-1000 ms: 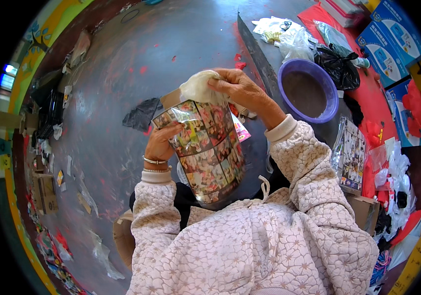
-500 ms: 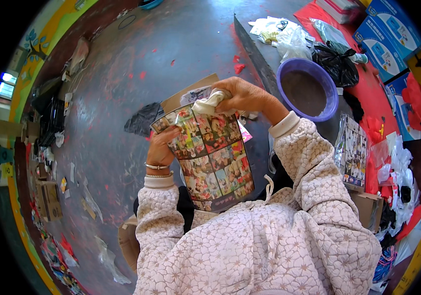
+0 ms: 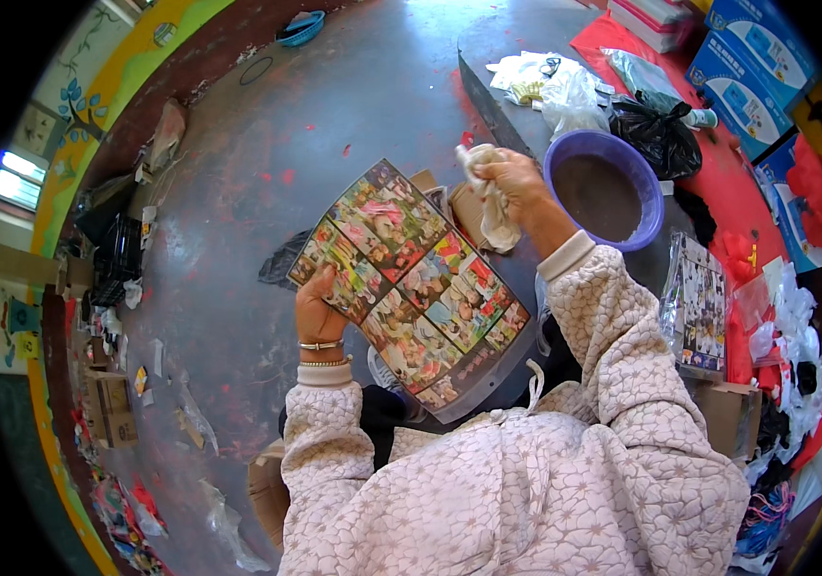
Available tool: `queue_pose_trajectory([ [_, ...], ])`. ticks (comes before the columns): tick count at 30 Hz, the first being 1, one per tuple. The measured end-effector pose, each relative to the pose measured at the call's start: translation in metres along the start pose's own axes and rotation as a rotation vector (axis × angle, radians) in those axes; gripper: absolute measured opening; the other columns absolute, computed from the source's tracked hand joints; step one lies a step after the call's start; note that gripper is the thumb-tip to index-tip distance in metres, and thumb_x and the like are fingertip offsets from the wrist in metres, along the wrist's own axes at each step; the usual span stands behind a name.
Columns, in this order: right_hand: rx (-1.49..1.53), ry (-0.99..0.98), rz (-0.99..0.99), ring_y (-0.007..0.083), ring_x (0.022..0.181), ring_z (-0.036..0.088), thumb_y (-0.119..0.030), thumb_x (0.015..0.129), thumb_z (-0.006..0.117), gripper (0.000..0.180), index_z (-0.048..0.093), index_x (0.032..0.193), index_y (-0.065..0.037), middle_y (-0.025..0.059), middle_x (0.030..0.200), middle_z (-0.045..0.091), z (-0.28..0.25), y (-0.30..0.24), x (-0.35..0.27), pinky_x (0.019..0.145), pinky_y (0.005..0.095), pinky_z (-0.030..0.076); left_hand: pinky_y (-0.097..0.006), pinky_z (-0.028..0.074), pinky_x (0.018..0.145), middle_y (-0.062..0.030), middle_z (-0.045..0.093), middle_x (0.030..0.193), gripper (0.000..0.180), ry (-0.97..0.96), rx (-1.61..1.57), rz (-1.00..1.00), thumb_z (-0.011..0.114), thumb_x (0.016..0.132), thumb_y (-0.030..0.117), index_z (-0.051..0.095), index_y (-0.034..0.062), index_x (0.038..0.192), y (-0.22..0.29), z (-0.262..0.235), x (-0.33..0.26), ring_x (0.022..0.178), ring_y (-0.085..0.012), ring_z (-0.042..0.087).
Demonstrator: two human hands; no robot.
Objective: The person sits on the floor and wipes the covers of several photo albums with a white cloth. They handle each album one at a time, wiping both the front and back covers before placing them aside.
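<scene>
My left hand (image 3: 318,305) is closed on the left edge of a flat sheet printed with a grid of colourful photos (image 3: 420,288). The sheet is tilted over my lap, with a pale strip along its lower edge. Bunched in my right hand (image 3: 516,182) is a whitish cloth (image 3: 497,206), lifted clear of the sheet's upper right side. Part of the cloth hangs below my fingers. Beyond the sheet, a piece of cardboard (image 3: 468,213) and a crumpled black plastic bag (image 3: 281,261) lie partly hidden on the floor.
A purple basin (image 3: 657,206) of murky water stands to my right. Behind it are a black plastic bag (image 3: 658,134) and white plastic bags (image 3: 564,91). A wrapped photo sheet (image 3: 701,302) leans at the right. Cardboard boxes (image 3: 111,408) and scraps line the left wall.
My right hand has lifted the cloth off the sheet's top edge and moved right. The sheet has turned, its top swinging toward the left, showing more of its printed face.
</scene>
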State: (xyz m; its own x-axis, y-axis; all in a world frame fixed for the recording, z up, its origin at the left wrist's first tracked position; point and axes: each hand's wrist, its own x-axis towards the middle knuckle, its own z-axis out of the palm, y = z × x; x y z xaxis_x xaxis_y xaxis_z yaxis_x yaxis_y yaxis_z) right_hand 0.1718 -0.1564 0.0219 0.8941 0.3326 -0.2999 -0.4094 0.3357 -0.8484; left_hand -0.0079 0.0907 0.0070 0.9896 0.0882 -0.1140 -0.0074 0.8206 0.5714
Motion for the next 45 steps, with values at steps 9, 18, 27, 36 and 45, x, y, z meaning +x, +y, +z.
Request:
queue_pose_trajectory([
  [9,0.131,-0.434,0.381,0.0147,0.071,0.062,-0.020,0.081,0.059,0.026,0.057,0.096,0.002,0.0115,0.088,0.063,0.043,0.009,-0.030,0.063,0.0302,0.052,-0.040,0.043,0.090,-0.0178,0.050,0.116,0.036,0.116,0.173,-0.088,0.041,0.085,0.006,0.038,-0.0075,0.119,-0.008,-0.003,0.006,0.104,-0.0279,0.052],
  [18,-0.314,-0.550,-0.098,0.0085,0.068,0.057,-0.006,0.071,0.067,0.021,0.063,0.090,0.001,0.0074,0.079,0.065,0.032,0.012,-0.011,0.064,0.0227,0.046,-0.039,0.037,0.094,-0.0164,0.043,0.126,0.050,-0.177,0.320,0.020,0.048,0.084,0.019,0.034,-0.0009,0.128,0.017,0.029,0.003,0.113,-0.0267,0.045],
  [27,-0.864,-0.714,-0.469,0.0096,0.060,0.046,-0.008,0.066,0.066,0.020,0.058,0.079,0.005,0.0063,0.060,0.052,0.058,0.014,-0.037,0.058,0.0277,0.040,-0.025,0.044,0.074,-0.0062,0.061,0.092,0.033,-0.210,1.339,-0.009,0.067,0.073,0.014,0.057,-0.0017,0.101,0.021,0.063,0.015,0.082,-0.0101,0.055],
  [36,-1.060,-0.632,-0.318,0.0117,0.057,0.049,-0.021,0.071,0.064,0.024,0.060,0.075,0.003,0.0055,0.061,0.055,0.039,0.008,-0.031,0.056,0.0297,0.041,-0.021,0.046,0.056,-0.0018,0.062,0.076,0.018,0.032,1.108,0.000,0.059,0.082,0.013,0.060,-0.0031,0.088,0.020,0.044,0.010,0.063,-0.0062,0.055],
  [45,-0.763,0.162,-0.717,0.0210,0.067,0.062,-0.021,0.077,0.057,0.021,0.062,0.083,-0.002,0.0104,0.074,0.063,0.021,-0.030,-0.016,0.059,0.0323,0.047,-0.022,0.047,0.053,-0.0042,0.063,0.078,0.018,0.233,0.903,0.044,0.057,0.084,0.018,0.061,0.0002,0.087,0.027,0.041,0.004,0.062,-0.0080,0.058],
])
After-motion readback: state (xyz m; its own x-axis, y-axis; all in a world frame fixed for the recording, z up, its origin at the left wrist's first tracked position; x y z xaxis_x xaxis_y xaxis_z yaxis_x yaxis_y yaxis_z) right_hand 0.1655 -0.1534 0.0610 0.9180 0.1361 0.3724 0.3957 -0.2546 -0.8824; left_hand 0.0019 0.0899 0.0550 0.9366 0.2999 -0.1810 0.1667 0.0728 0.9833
